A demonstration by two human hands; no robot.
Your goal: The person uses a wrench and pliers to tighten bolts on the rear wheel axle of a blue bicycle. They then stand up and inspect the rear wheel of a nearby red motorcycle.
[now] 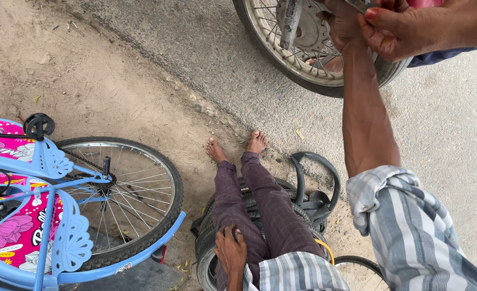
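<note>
Left edge: a blue and pink child's bicycle (44, 215) lies on its side on the dirt. Its spoked rear wheel (125, 194) points toward your legs. Neither of your hands touches it.

Your left hand (230, 250) is low in the frame, resting on your left thigh (233, 205). Its fingers are loose and draped over the cloth, grasping nothing. It's well apart from the work.

You sit on a stack of old tyres (209, 242). A loop of black inner tube (316, 183) lies just right of your right leg.

Your right arm runs straight up the frame. Your right hand (342, 27) is at the motorcycle wheel (281, 48), top centre, and its fingers are clenched. What they grip is hidden, so I can't tell you what it is. The hand sits over the wheel's right half, by the spokes, just right of the hub plate (311, 29) and a grey metal bar (291, 21) that runs roughly top to bottom. The wheel stands upright on the tarmac. It spreads left and down from your fingers.

Another person's hand (397, 29) comes in from the right edge. It touches your right hand and is pinched on a small metal piece (360, 4) at the top.

Your right hand is the one on the wheel. The left is nowhere near it.
</note>
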